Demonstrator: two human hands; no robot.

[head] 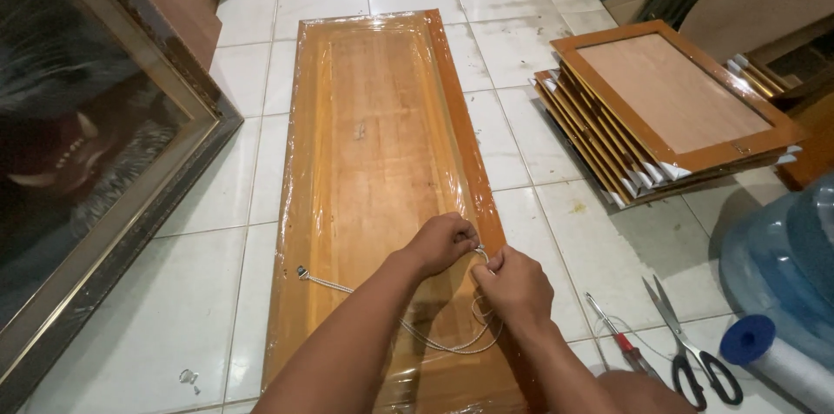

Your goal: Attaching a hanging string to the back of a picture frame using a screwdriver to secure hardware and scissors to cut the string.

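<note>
Lengthwise, frame [373, 171] (away from viewer)

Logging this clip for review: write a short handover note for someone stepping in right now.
Left hand and right hand: both pinch the cord at the right rail of the wrapped frame, which lies face down on the floor.
Done: the cord's far end sits at a fitting on the left rail.
Left: the right end looks unfastened; slack loops below the hands.
Scissors and screwdriver lie to the right.
</note>
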